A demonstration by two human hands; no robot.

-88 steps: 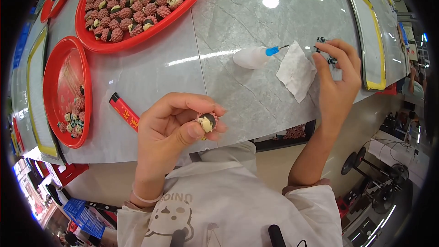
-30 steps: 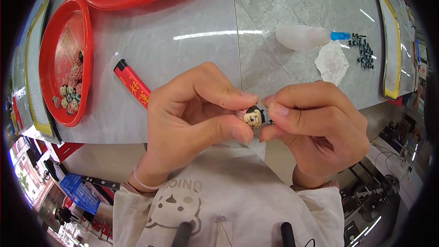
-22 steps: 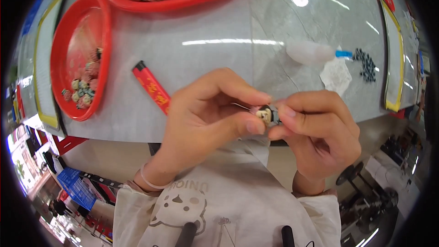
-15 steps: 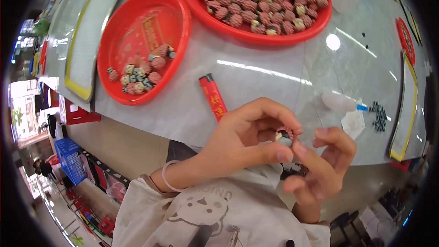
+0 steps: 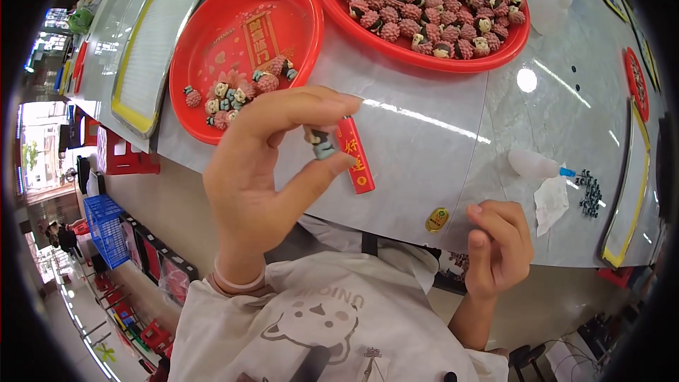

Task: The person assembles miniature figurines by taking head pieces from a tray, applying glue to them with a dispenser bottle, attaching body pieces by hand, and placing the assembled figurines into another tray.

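Note:
A small figurine with a dark upper part and a blue-grey base is pinched between thumb and fingers of my left hand. That hand is raised over the table, just right of the smaller red tray. Inside this tray lies a cluster of pink, cream and blue-grey figurines. My right hand is at the table's front edge, fingers half curled and apart, with nothing visible in it. A small oval gold and green piece lies to its left.
A larger red tray holds many pink, dark and cream pieces. Beneath my left fingers lies a red stick. On the right are a translucent squeeze bottle with a blue tip, white paper, small dark-blue pieces and a yellow-edged frame.
My left hand has moved up and left with the figurine, away from my right hand. The right hand has let go and drawn slightly down. The oval piece has come into sight.

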